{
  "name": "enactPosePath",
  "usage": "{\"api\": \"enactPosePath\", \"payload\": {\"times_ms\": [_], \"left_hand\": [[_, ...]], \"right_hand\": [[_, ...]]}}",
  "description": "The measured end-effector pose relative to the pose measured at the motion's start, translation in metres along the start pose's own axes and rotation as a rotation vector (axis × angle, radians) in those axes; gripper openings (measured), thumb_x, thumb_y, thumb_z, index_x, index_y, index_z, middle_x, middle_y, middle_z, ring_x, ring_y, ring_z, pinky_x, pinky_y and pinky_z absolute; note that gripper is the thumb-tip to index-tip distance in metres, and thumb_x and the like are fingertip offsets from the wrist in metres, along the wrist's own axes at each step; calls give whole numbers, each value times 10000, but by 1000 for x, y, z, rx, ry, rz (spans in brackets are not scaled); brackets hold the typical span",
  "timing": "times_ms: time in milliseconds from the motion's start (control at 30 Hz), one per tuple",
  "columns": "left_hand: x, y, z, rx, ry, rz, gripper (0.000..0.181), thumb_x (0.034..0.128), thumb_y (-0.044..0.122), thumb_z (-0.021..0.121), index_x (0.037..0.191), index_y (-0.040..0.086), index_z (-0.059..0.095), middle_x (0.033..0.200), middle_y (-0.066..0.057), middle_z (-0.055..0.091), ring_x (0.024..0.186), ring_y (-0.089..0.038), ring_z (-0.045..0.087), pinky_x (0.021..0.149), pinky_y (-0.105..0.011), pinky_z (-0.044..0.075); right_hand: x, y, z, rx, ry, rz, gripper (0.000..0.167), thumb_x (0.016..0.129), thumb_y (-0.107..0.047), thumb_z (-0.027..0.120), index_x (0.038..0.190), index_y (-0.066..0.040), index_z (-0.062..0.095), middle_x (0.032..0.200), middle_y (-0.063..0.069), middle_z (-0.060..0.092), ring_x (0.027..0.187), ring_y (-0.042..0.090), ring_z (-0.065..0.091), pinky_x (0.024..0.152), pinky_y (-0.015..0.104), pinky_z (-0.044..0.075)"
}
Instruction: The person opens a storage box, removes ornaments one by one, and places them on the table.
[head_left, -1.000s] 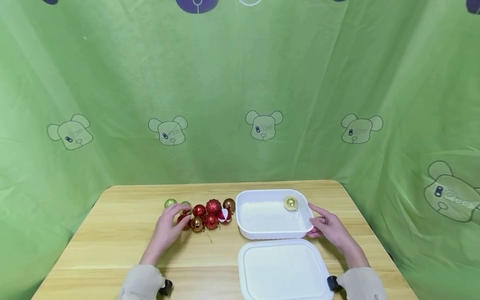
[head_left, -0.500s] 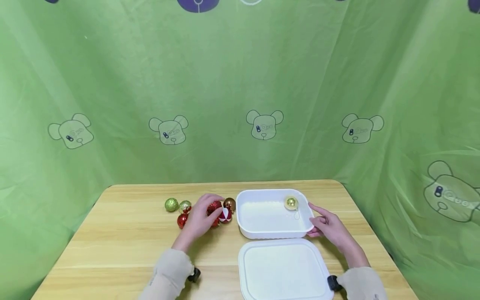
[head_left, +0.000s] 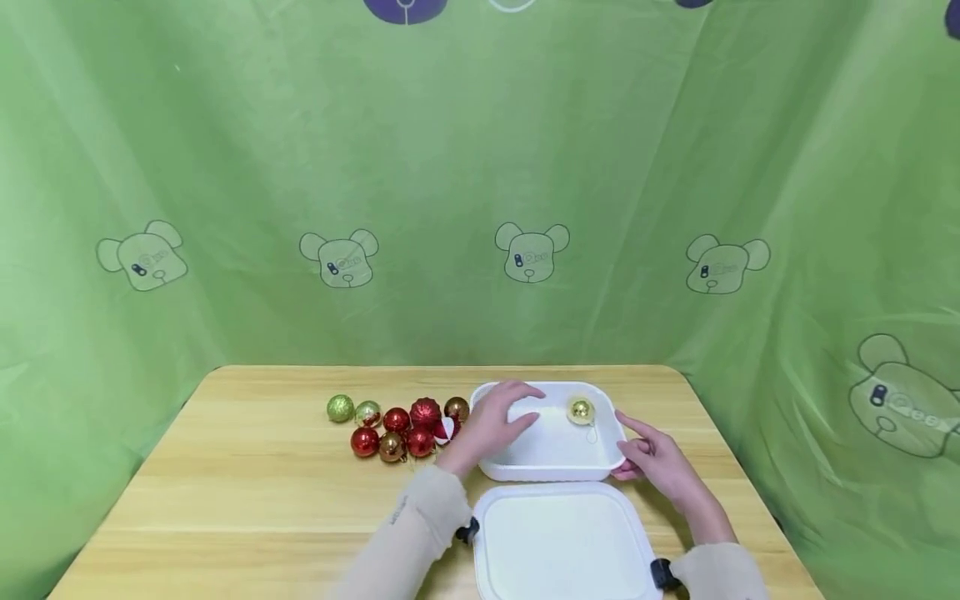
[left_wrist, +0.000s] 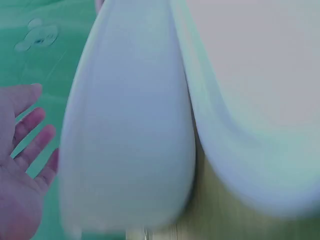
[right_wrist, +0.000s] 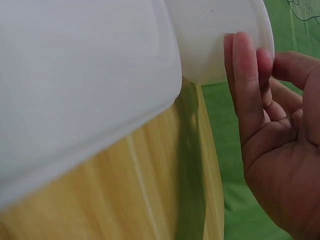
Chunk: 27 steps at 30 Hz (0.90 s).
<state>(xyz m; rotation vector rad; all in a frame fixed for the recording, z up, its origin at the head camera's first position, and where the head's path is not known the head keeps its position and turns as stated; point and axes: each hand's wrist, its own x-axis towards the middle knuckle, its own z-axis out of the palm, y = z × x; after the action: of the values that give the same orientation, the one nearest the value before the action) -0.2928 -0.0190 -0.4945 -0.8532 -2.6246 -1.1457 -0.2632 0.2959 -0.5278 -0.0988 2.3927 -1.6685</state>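
My left hand [head_left: 497,421] hovers over the left part of a white plastic box [head_left: 525,473], fingers apart and nothing between them. In the left wrist view the left hand [left_wrist: 22,160] stands beside the box's white wall [left_wrist: 127,125]. At the box's right end my right hand [head_left: 660,467] holds the wall and rim; the right wrist view shows its fingers [right_wrist: 247,75] against the outer wall. One gold Christmas ball [head_left: 580,410] with a string loop lies inside the box. Left of it sit several Christmas balls, among them a green one [head_left: 341,408] and a dark red one [head_left: 425,413].
A white lid [head_left: 566,546] lies flat in front of the box, close to its near wall. The wooden table [head_left: 247,500] carries everything. Green cloth [head_left: 420,167] hangs behind and at both sides.
My left hand has travelled right, from the left end of the Christmas balls, across them, to above the box. The right hand stays at the box's end. The balls lie about where they were.
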Motion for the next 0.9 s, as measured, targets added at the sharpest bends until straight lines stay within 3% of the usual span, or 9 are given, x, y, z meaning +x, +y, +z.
{"api": "enactPosePath", "payload": {"times_ms": [200, 467, 733, 900], "left_hand": [[31, 19, 35, 90, -81, 41, 363, 1001, 242, 694, 1360, 206, 649, 1350, 23, 657, 1290, -152, 598, 1142, -301, 470], [52, 36, 60, 194, -183, 25, 428, 996, 267, 696, 1416, 241, 618, 1443, 52, 616, 1333, -134, 573, 1149, -280, 459], [58, 35, 81, 289, -246, -19, 518, 986, 310, 705, 1482, 271, 561, 1579, 57, 502, 1447, -152, 480, 1212, -311, 399], [56, 37, 87, 412, -282, -43, 566, 997, 361, 681, 1530, 274, 511, 1631, 59, 436, 1504, -165, 409, 1217, -329, 397]], "right_hand": [[0, 2, 0, 12, 0, -9, 640, 1060, -59, 542, 1631, -49, 252, 921, 188, 700, 786, 211, 727, 792, 340, 660], [-1, 2, 0, 22, -3, -15, 633, 1059, -61, 549, 1622, -23, 263, 911, 185, 702, 775, 202, 726, 785, 339, 661], [0, 3, 0, 35, -17, -28, 635, 1063, -51, 539, 1625, -18, 245, 913, 194, 706, 771, 200, 726, 784, 341, 661], [0, 3, 0, 40, -16, -28, 644, 1059, -53, 544, 1626, -21, 240, 919, 197, 704, 766, 197, 721, 778, 348, 662]]}}
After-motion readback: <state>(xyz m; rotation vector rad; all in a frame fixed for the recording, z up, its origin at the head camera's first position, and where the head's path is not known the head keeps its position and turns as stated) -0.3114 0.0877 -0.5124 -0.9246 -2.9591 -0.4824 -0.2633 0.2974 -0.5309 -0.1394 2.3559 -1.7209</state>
